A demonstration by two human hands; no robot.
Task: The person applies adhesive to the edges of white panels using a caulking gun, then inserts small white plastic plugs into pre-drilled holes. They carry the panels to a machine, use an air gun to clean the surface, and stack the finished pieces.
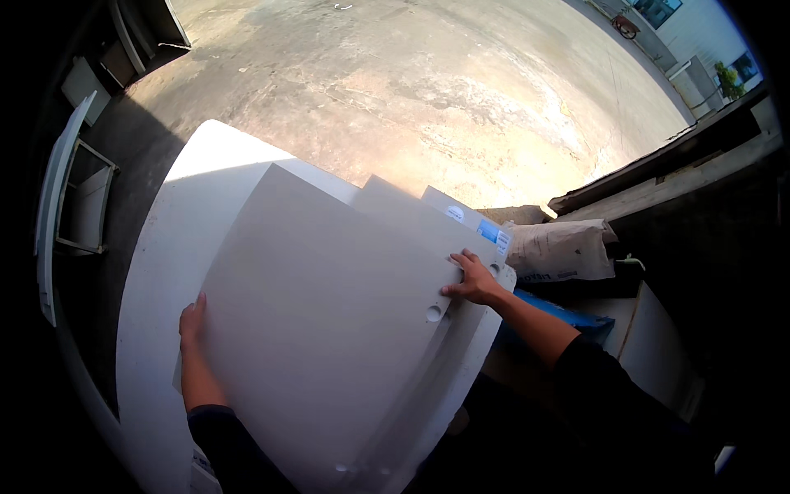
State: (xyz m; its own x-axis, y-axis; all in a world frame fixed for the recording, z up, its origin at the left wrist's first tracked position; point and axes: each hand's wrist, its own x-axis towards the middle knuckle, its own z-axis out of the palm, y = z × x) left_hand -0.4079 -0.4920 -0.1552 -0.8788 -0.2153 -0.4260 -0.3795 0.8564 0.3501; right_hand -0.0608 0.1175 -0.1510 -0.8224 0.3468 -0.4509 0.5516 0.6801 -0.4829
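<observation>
A large pale grey flat panel (329, 280) lies on top of a stack on a white table (156, 272). Two more panels (391, 202) stick out from under it at the far right, offset like steps. Along its right side is a round hole (434, 314). My left hand (193, 321) grips the panel's left edge, fingers partly hidden. Resting on the stack's right side near the holes, my right hand (473, 280) has its fingers spread. White and blue labels (490, 234) show on the lowest visible panel, just beyond that hand.
A filled beige sack (564, 249) sits right of the table, with blue sheeting (559, 313) below it. To the left stands a white-topped frame (62, 206). Sunlit concrete floor (370, 82) stretches beyond the table. A dark beam (675, 156) runs along the right.
</observation>
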